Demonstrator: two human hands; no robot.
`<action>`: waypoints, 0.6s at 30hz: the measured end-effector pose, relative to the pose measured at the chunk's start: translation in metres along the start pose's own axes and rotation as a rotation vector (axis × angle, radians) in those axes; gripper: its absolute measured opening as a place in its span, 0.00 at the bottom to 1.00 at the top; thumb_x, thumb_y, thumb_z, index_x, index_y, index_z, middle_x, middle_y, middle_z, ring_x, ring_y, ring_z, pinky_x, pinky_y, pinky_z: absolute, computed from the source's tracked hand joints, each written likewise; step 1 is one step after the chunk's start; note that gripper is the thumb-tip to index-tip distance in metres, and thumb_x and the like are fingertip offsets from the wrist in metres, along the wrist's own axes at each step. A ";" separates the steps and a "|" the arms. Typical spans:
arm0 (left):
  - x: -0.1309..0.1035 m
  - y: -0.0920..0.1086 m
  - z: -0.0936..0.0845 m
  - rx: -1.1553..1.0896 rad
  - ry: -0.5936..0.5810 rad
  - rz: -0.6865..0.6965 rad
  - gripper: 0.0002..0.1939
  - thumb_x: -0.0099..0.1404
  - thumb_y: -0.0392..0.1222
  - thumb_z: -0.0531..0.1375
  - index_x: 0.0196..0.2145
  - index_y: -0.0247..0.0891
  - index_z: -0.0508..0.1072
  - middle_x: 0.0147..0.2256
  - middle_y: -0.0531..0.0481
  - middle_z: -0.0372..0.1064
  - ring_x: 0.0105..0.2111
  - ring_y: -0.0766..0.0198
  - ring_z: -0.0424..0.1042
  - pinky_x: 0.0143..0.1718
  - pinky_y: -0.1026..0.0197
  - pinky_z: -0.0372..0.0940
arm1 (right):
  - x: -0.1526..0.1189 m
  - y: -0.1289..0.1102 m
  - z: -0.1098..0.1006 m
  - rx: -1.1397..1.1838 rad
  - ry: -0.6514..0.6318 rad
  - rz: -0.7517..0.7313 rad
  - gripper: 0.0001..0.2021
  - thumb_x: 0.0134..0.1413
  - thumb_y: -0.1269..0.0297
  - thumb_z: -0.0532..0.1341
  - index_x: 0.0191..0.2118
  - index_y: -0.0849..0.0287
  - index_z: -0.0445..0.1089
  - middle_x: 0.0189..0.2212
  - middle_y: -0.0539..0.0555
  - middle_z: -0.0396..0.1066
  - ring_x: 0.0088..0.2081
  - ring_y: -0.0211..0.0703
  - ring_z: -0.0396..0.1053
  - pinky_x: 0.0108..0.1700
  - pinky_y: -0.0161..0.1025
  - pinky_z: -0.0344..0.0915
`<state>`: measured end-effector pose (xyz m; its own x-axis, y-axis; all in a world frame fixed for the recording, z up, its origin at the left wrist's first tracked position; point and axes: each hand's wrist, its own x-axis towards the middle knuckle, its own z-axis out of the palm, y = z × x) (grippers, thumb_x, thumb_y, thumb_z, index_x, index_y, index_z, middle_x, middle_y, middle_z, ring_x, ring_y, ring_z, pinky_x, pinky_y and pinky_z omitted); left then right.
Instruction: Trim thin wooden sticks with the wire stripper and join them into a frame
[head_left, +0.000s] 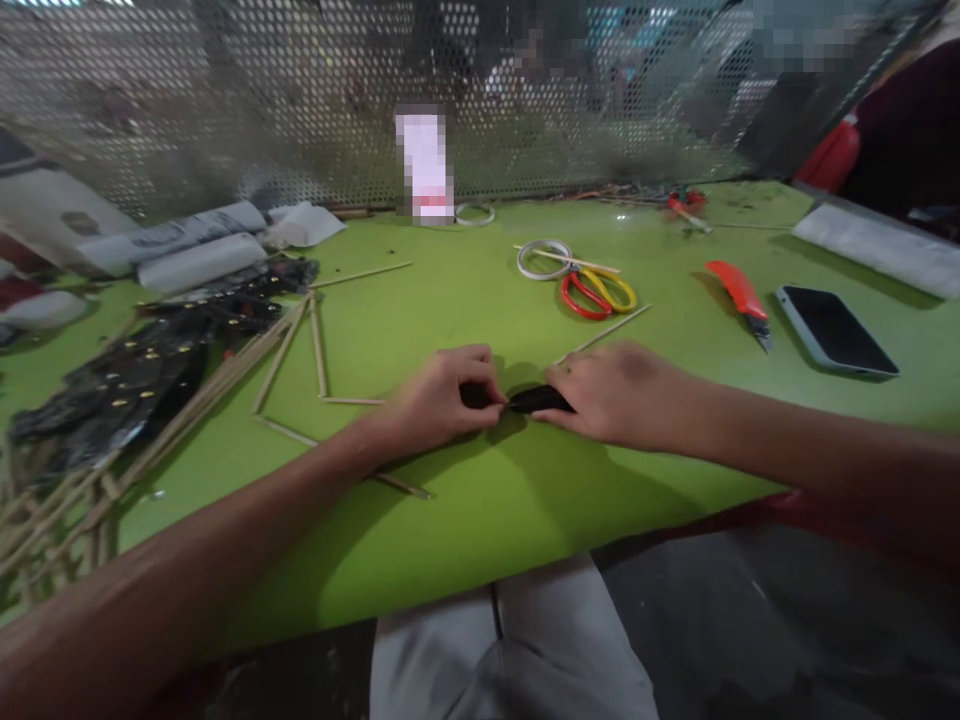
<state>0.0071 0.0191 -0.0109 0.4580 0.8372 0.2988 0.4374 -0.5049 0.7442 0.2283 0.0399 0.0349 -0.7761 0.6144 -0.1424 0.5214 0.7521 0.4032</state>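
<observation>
My left hand [450,395] is closed in a pinch, thumb against fingertips, right at the thin end of a black tapered object [531,399]. What sits between those fingertips is too small to make out. Around the thicker end of the black object, my right hand [611,392] is closed; its kind is hidden by the fingers. A bent thin stick [320,350] runs from the left toward my left hand. Another bent stick [276,362] passes under my left forearm, and a stick end [409,487] shows below it. Behind my right hand lies a thin stick [607,332].
On the green table [465,540] are red-and-yellow-handled scissors or pliers [589,300], a tape roll [530,262], an orange utility knife [733,292] and a phone [836,330]. Sticks [202,400] and black gold-dotted material [142,370] lie left. A perforated screen [315,110] stands behind.
</observation>
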 end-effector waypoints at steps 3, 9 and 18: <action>-0.001 0.002 -0.001 0.006 -0.002 -0.002 0.05 0.56 0.27 0.63 0.25 0.33 0.75 0.27 0.54 0.63 0.27 0.71 0.62 0.27 0.67 0.55 | -0.004 0.006 0.005 0.007 0.023 0.007 0.25 0.66 0.47 0.48 0.41 0.64 0.72 0.33 0.63 0.75 0.30 0.50 0.70 0.28 0.40 0.48; -0.001 0.005 -0.002 0.013 -0.001 -0.015 0.05 0.56 0.26 0.63 0.27 0.33 0.75 0.28 0.53 0.66 0.29 0.70 0.65 0.29 0.67 0.59 | -0.012 0.027 0.037 0.199 0.259 -0.115 0.25 0.63 0.44 0.49 0.40 0.64 0.69 0.35 0.62 0.71 0.36 0.52 0.65 0.40 0.45 0.57; -0.002 0.008 -0.002 0.140 -0.005 0.012 0.04 0.58 0.28 0.62 0.31 0.33 0.76 0.30 0.49 0.68 0.30 0.68 0.66 0.29 0.66 0.61 | -0.042 0.042 0.047 0.721 0.586 0.220 0.25 0.55 0.62 0.57 0.57 0.54 0.52 0.46 0.63 0.63 0.47 0.53 0.67 0.48 0.48 0.66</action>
<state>0.0084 0.0135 -0.0042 0.4678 0.8299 0.3040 0.5353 -0.5397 0.6498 0.3000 0.0572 0.0153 -0.5867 0.6898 0.4243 0.6186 0.7198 -0.3150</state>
